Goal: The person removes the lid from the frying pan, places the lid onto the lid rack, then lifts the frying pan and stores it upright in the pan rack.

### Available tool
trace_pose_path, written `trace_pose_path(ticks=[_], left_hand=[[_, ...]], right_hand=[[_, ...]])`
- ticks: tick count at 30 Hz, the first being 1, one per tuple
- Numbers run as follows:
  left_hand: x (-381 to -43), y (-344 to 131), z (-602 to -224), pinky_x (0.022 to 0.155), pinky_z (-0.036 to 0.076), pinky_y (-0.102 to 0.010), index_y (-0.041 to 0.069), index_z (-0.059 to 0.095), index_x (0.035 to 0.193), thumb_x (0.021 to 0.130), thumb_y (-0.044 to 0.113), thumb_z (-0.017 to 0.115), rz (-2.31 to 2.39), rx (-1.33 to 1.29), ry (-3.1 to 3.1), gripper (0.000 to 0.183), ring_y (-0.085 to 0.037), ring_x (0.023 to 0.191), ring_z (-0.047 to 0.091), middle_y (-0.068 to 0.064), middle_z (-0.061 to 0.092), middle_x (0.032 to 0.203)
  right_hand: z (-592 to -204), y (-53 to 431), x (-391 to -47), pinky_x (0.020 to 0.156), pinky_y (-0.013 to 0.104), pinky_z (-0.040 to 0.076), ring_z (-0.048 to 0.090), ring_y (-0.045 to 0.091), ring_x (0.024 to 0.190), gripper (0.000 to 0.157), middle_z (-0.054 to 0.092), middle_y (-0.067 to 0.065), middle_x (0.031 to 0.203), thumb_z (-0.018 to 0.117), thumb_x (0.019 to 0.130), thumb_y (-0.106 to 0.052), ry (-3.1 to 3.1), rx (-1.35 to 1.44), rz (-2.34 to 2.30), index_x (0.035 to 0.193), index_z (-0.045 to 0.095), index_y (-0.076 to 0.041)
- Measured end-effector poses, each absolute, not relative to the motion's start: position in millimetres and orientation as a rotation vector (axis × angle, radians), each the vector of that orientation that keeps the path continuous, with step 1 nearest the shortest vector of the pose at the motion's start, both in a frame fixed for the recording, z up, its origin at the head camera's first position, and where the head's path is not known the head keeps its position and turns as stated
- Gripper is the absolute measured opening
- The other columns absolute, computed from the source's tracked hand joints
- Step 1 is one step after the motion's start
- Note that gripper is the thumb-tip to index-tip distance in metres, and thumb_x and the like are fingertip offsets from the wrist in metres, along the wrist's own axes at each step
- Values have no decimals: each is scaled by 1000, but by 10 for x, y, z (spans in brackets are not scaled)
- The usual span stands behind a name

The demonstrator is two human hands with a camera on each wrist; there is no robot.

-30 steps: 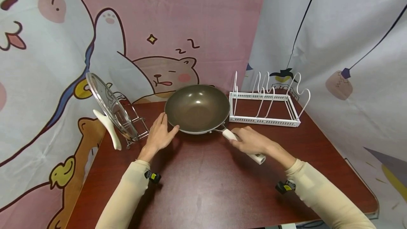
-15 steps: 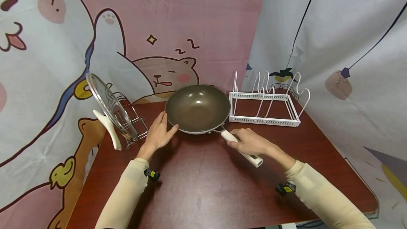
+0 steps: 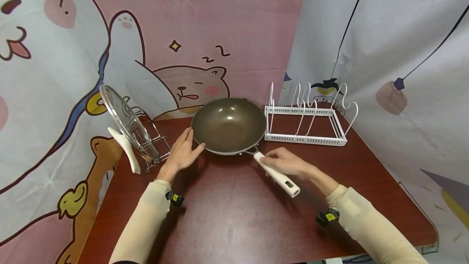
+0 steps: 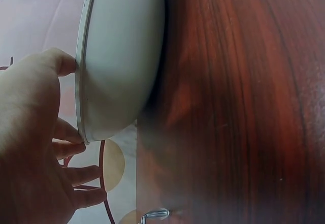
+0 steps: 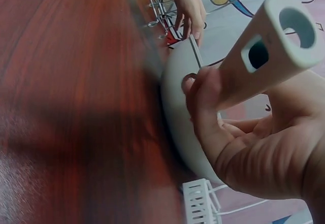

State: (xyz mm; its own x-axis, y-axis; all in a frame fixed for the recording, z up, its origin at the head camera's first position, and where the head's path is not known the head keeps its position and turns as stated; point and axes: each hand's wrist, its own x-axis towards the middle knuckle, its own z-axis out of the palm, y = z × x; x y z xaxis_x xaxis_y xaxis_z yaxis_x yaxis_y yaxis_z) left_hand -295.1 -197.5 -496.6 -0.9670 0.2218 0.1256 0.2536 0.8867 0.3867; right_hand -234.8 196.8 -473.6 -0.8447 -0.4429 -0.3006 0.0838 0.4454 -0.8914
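Note:
A wok [image 3: 229, 127] with a brown inside and a pale outside rests on the table, its white handle [image 3: 280, 177] pointing toward the front right. My right hand [image 3: 287, 162] holds the handle near its wok end. In the right wrist view the thumb [image 5: 205, 89] lies against the handle, whose hollow end sticks out past the hand. At the wok's left side, my left hand [image 3: 181, 154] touches the rim with outstretched fingers. The left wrist view shows its thumb and a fingertip against the rim [image 4: 81, 82], the other fingers spread beyond it.
A glass lid [image 3: 128, 121] with a white handle leans in a wire stand [image 3: 161, 148] at the left. Close to the wok's right side is a white rack [image 3: 305, 137] with upright wire dividers. Printed cloth [image 3: 234, 31] hangs behind the reddish-brown table [image 3: 227, 215].
The handle's free end has swung left and toward the front, and its slot now shows. My right hand has shifted slightly left. My left hand and the wok's bowl have barely moved.

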Motion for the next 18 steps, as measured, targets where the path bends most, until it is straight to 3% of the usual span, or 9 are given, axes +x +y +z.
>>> trace_pose_path(ticks=[8,18], left_hand=[[-3012,-2003,-4965,127,30,-57,-2,25,161,101,57,49,-591,-410,-2984,88,-41,157,28,-19,21,172],[-3058,-2013,-4934,126,31,-58,-1,22,162,101,56,46,-553,-419,-3028,87,-40,158,26,-17,18,173]], right_hand=[[-4785,1934,-2326,58,34,59,67,21,65,56,70,13,80,62,102,-42,1974,-208,-1519,125,63,8],[-4827,1874,-2287,56,33,58,67,21,63,62,69,10,78,61,101,-44,1803,-158,-1552,127,57,12]])
